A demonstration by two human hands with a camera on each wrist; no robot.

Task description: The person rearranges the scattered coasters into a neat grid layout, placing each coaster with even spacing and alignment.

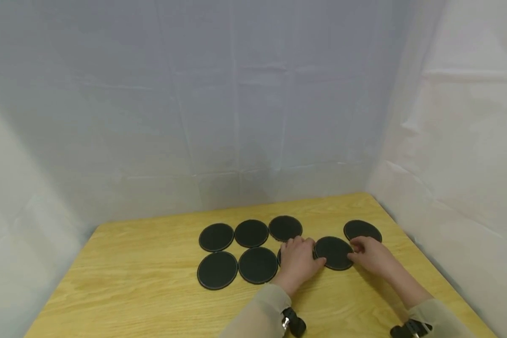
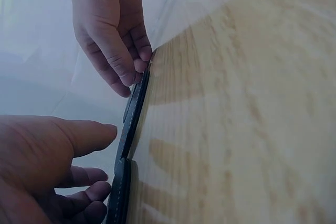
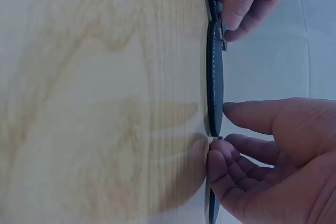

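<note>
Seen from the head view: a yellow wood-grain counter [image 1: 152, 263] enclosed by pale cloth walls [image 1: 236, 117], with round black coasters lying flat on it. Back row, left to right: back-left coaster [image 1: 216, 237], back-middle coaster [image 1: 251, 233], back-right coaster [image 1: 285, 228]. Front row: front-left coaster [image 1: 217, 270] and front-middle coaster [image 1: 257, 265], just beside each other. Off to the right, near the counter's far right edge and apart from the rest: a lone coaster [image 1: 362, 230].

Left hand [image 1: 297, 263] laid palm-down over a mostly hidden coaster [image 1: 280, 256], of which only a sliver of rim showed at the hand's left side; fingers loosely bent, tips reaching the near edge of the back-right coaster and the left rim of the central coaster [image 1: 334, 252]. Whether pinching anything: could not be told from the head view. In the left wrist view, left hand [image 2: 47, 171] with thumb extended and fingers gently curled beside a coaster's edge [image 2: 119, 198], not clearly closed on it.

Right hand [image 1: 369, 256] set against the right rim of the central coaster, between it and the lone coaster. In the right wrist view, right hand [image 3: 262, 161] with thumb stretched toward the coaster's rim [image 3: 214, 87] and fingertips [image 3: 218, 156] touching down on the counter at its edge, relaxed rather than clamped. Central coaster thus flat on the counter, between the two hands, touched on both sides.

Beige sleeves [image 1: 262, 314] and dark wrist straps [image 1: 293, 321] visible at the bottom of the head view.
</note>
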